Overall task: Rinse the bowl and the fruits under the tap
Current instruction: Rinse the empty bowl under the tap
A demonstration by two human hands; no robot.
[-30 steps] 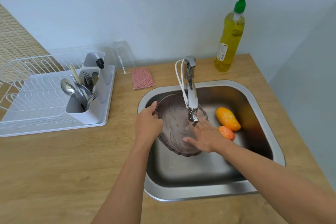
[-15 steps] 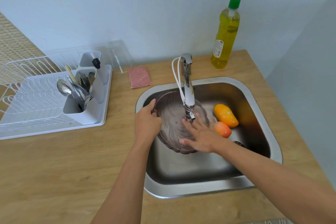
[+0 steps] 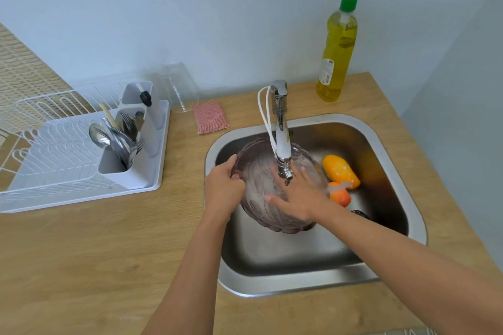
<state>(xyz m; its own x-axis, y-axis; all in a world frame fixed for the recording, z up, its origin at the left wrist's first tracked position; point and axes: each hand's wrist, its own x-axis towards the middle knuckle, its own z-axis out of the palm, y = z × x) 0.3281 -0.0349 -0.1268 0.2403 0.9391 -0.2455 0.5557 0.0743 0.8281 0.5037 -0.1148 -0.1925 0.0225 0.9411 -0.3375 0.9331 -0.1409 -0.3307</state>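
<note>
A smoky, ribbed glass bowl [image 3: 258, 171] is tilted inside the steel sink [image 3: 386, 139], right under the spout of the chrome tap [image 3: 281, 128]. My left hand [image 3: 224, 189] grips the bowl's left rim. My right hand [image 3: 296, 196] lies flat inside the bowl, fingers spread, below the spout. Two fruits rest on the sink floor to the right of the bowl: a yellow-orange mango [image 3: 340, 171] and a smaller orange fruit [image 3: 340, 196], partly hidden by my right wrist.
A yellow dish-soap bottle [image 3: 337, 54] stands behind the sink at the right. A red mesh sponge [image 3: 211, 116] and a clear upturned glass [image 3: 179, 88] sit left of the tap. A white drying rack [image 3: 68, 149] with cutlery fills the counter's left side.
My right hand slid further into the bowl, toward its left side under the spout. The left hand kept its grip on the rim. The camera shifted slightly.
</note>
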